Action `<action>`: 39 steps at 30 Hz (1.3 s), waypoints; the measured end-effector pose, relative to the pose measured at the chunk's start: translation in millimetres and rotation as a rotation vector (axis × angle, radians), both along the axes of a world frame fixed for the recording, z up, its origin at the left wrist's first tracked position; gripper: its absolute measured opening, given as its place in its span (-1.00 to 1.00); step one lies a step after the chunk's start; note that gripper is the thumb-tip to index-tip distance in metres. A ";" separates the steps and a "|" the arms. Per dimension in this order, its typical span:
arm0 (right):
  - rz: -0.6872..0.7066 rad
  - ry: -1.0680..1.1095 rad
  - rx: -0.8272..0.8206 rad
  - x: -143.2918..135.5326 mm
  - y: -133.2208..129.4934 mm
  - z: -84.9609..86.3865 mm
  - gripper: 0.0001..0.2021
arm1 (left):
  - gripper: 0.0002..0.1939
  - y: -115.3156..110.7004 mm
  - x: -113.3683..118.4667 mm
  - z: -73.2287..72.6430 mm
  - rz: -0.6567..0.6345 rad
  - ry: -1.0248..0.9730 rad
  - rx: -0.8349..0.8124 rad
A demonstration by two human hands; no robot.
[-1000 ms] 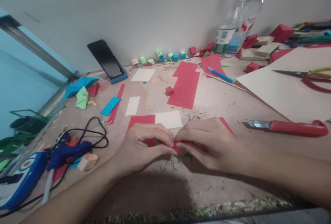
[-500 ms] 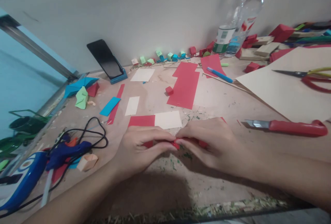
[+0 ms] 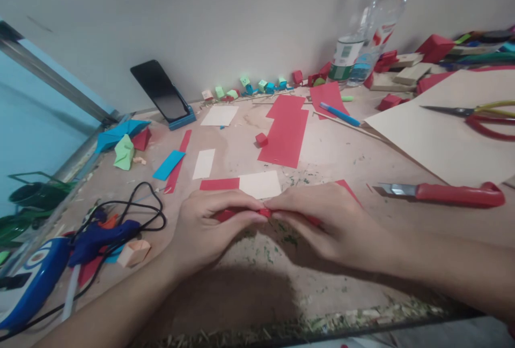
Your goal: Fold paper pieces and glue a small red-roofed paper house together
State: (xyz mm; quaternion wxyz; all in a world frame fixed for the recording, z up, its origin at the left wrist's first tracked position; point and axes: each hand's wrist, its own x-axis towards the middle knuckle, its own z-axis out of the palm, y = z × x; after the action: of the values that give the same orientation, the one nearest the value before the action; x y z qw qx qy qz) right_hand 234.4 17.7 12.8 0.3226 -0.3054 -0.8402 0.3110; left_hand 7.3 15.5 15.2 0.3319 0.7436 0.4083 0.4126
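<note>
Between the fingertips of both hands is a small piece of red paper point(image 3: 264, 212), mostly hidden by the fingers. My left hand point(image 3: 219, 227) pinches its left side with thumb and forefinger. From the right, my right hand point(image 3: 322, 219) pinches the same piece, the two hands' fingertips nearly touching. Just beyond them lie a red paper rectangle point(image 3: 219, 183) and a cream paper rectangle point(image 3: 260, 184). Farther off, a small red paper cube point(image 3: 261, 140) rests against a larger red sheet point(image 3: 285, 139).
At right lie a red-handled utility knife point(image 3: 458, 194) and scissors point(image 3: 470, 112) on a cream sheet point(image 3: 434, 144). A blue glue gun point(image 3: 102, 238) with its black cord is at left. A phone point(image 3: 159, 90) and plastic bottles point(image 3: 346, 58) stand at the back.
The red piece shows a little more between the fingertips, and both hands sit slightly farther left in view. The whole scene has shifted slightly left too.
</note>
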 end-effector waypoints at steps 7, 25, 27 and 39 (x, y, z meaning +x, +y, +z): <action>-0.047 0.123 -0.114 -1.3 -2.9 -0.8 -0.82 | -0.92 -1.9 6.8 -2.7 0.001 -0.098 -0.140; -0.083 0.201 -0.756 -9.4 -1.1 6.8 -0.77 | -0.84 -8.9 -5.1 -0.9 -0.143 0.597 0.675; -0.099 0.230 -0.781 -10.8 -3.3 6.5 -0.75 | -0.85 -10.8 -4.3 -1.3 -0.125 0.621 0.687; -0.102 0.194 -0.531 -8.7 -3.2 5.5 -0.85 | -0.89 -8.8 -1.3 -4.3 -0.048 0.461 0.700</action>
State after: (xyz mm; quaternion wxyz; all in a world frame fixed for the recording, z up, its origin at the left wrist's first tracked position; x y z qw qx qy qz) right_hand 225.7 14.5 18.3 0.3255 -0.3900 -0.6780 0.5312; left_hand 6.0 6.6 10.9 -0.0315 0.8936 0.2896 0.3415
